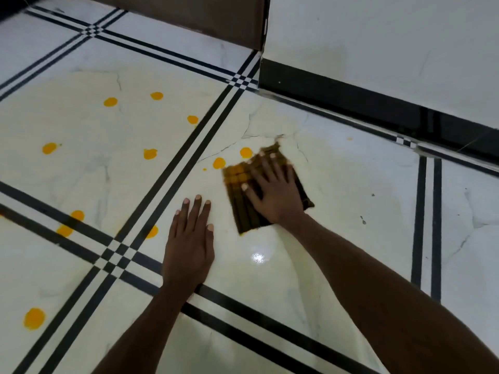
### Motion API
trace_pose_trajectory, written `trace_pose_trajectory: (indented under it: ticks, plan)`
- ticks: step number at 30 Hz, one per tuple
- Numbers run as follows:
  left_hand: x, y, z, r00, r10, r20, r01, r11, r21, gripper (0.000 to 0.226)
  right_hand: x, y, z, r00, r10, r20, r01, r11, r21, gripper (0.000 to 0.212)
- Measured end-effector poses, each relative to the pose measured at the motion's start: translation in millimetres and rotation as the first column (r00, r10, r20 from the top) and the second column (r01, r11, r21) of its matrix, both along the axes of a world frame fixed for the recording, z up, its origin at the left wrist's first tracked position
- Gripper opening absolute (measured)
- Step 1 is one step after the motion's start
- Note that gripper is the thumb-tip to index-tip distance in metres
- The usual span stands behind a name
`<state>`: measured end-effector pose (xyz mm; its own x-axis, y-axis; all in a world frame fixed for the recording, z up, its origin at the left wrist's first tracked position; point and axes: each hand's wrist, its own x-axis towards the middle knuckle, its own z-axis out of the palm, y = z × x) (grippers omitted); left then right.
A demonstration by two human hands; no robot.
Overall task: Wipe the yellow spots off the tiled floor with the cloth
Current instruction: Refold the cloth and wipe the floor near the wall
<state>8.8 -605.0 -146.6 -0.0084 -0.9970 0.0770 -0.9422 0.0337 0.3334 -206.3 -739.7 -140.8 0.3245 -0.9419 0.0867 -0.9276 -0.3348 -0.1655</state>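
A dark brown and yellow checked cloth [240, 193] lies flat on the white tiled floor [337, 190]. My right hand [272, 190] presses on it with spread, straight fingers. Two yellow spots [219, 163] [246, 152] sit just left of the cloth's far edge. Several more yellow spots [150, 154] dot the tile to the left, and a larger one [34, 318] lies at the near left. My left hand [190, 238] rests flat on the floor beside the cloth, fingers straight, holding nothing.
Black double stripes [172, 171] cross the floor between tiles. A white wall with a black skirting [351, 103] runs along the right. A brown panel [216, 20] stands at the back. A bright light reflection [258, 257] shines near my right wrist.
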Motion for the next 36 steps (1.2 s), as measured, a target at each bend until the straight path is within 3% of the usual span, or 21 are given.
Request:
trace_pose_trajectory:
  ticks: [3,5,9,13,15,17,19,21,22,24,26,27,30,33,35,36]
  plan:
    - [-1,1,2,1.0,0.0,0.014,0.0,1.0,0.018,0.058,-17,70,6,0.97,0.241,-0.023,-0.24,0.97,0.028,0.065]
    - [-5,2,4,1.0,0.0,0.02,-0.001,1.0,0.016,0.059,-61,107,12,0.958,0.287,-0.024,-0.285,0.956,0.072,0.068]
    - [-8,0,6,1.0,0.019,0.019,-0.019,1.0,-0.009,0.058,-115,70,15,1.0,-0.008,-0.02,0.009,0.998,0.058,0.069]
    - [-9,0,2,1.0,0.012,0.005,-0.012,1.0,-0.021,0.058,-56,-19,12,0.945,-0.327,0.004,0.326,0.941,0.087,0.073]
    - [-9,-1,0,1.0,0.013,-0.001,-0.013,1.0,-0.017,0.057,-10,-29,9,0.97,-0.242,0.02,0.241,0.969,0.062,0.072]
    - [-6,0,1,0.999,0.027,-0.022,-0.026,1.0,0.004,0.057,22,12,6,0.999,0.015,0.051,-0.014,1.0,-0.011,0.065]
    - [-6,2,4,0.999,0.022,-0.027,-0.022,1.0,0.02,0.057,11,84,7,0.964,0.264,0.017,-0.264,0.964,0.011,0.061]
    - [-6,2,6,1.0,0.016,-0.018,-0.016,1.0,0.026,0.058,-40,116,9,0.948,0.319,0.021,-0.319,0.947,0.035,0.064]
    - [-6,2,7,1.0,0.022,-0.02,-0.022,1.0,0.019,0.058,-68,117,10,0.971,0.241,0.012,-0.241,0.97,0.035,0.066]
    - [-7,0,6,0.999,0.029,-0.03,-0.028,1.0,0.012,0.057,-110,115,13,0.991,-0.131,-0.006,0.131,0.99,0.06,0.067]
    - [-6,0,5,0.999,0.035,-0.033,-0.034,0.999,0.013,0.057,-100,134,14,0.91,-0.415,0.0,0.414,0.908,0.066,0.068]
    - [-7,-1,6,0.999,0.036,-0.036,-0.035,0.999,0.013,0.057,-76,154,15,0.896,-0.444,-0.005,0.444,0.895,0.038,0.067]
    - [-6,1,5,0.999,0.041,-0.036,-0.04,0.999,0.01,0.057,8,207,14,0.992,-0.115,0.045,0.11,0.988,0.105,0.063]
    - [-5,0,5,0.998,0.028,-0.051,-0.027,1.0,0.01,0.057,42,142,14,0.983,0.155,0.093,-0.16,0.986,0.051,0.06]
    - [-4,0,3,0.999,0.018,-0.04,-0.017,1.0,0.005,0.057,24,77,6,0.991,0.12,0.061,-0.122,0.992,0.03,0.06]
    - [-4,0,2,0.999,0.016,-0.045,-0.016,1.0,0.005,0.056,2,50,3,0.999,0.022,0.035,-0.022,1.0,0.006,0.061]
